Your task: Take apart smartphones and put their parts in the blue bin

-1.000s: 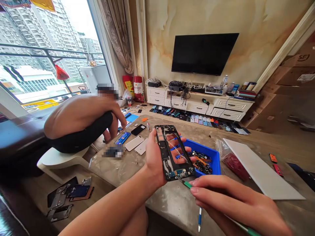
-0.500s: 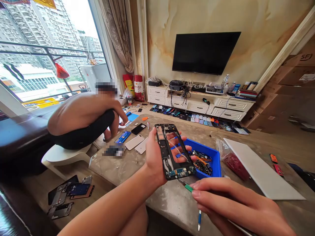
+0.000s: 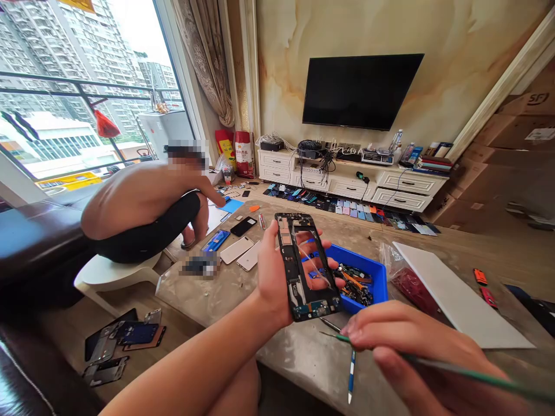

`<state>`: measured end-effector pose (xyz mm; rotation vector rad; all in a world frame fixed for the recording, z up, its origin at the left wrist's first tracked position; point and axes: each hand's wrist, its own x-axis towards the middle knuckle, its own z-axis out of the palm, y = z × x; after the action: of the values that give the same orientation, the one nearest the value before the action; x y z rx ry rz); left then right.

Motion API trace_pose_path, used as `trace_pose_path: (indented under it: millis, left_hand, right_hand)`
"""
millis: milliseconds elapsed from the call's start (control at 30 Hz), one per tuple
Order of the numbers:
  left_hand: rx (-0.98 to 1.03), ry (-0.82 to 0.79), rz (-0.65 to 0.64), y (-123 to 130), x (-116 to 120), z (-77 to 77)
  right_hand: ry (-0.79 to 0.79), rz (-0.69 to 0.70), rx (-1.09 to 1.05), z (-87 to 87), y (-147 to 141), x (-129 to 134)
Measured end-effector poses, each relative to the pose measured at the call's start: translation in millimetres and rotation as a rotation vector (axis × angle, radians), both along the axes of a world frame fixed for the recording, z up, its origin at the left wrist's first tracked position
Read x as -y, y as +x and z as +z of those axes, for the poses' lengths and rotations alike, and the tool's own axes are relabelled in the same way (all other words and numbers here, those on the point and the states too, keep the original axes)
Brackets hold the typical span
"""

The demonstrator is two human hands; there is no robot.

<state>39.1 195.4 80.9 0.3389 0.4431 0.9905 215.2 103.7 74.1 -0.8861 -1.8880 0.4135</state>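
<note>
A black phone frame point(image 3: 289, 271) with an open window in its middle and a small circuit board at its lower end is gripped by my left hand point(image 3: 273, 271). The fingers of that hand show through the window and past the right edge. Lower right, my right hand point(image 3: 416, 346) pinches a thin green tool point(image 3: 455, 372), whose fine tip points left, just below the frame and apart from it. Near its fingertips lies a blue-handled tool point(image 3: 351, 372) on the table. Behind the frame stands a blue bin point(image 3: 380, 283) of small phone parts.
Several phones, one a white phone point(image 3: 237, 249), lie on the stone table point(image 3: 186, 294). A white board point(image 3: 459, 294) rests at the right beside a bag of red material point(image 3: 414, 289). At the left, a person point(image 3: 134, 196) crouches on a white stool point(image 3: 113, 274).
The green tool has turned in my right hand, so its long shaft now shows, and its tip has drawn away from the frame's lower edge. The crouching person's arm has shifted slightly.
</note>
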Motion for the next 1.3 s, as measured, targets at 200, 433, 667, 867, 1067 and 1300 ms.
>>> trace_pose_path:
  millis: [200,433,667,867,1067,1300]
  left_hand:
    - [-0.22,-0.001,-0.078,15.3,6.9,-5.8]
    - [-0.296,-0.13,-0.131,26.8,9.9,-6.7]
    - [-0.248,-0.135,-0.147,24.7,8.6,-11.1]
    - [-0.284,-0.157,-0.119,29.2,10.8,-9.6]
    - [-0.275,-0.175,-0.102,31.0,9.4,-6.9]
    - [-0.26,-0.125,-0.074,28.7,3.5,-11.2]
  right_hand:
    - [-0.376,-0.097,-0.162,-1.7,-10.6,-14.3]
    - [-0.287,-0.092,0.062,-9.6,-23.4,-22.2]
    - [-0.32,-0.126,0.095,-9.4,-28.6,-22.6]
    - [-0.428,-0.038,0.115,-8.2,-26.4,-26.4]
    - [-0.509,0.001,0.051,-11.0,-23.6,-24.7]
    - [-0.486,0.051,0.02,-10.2,-20.2,-22.0]
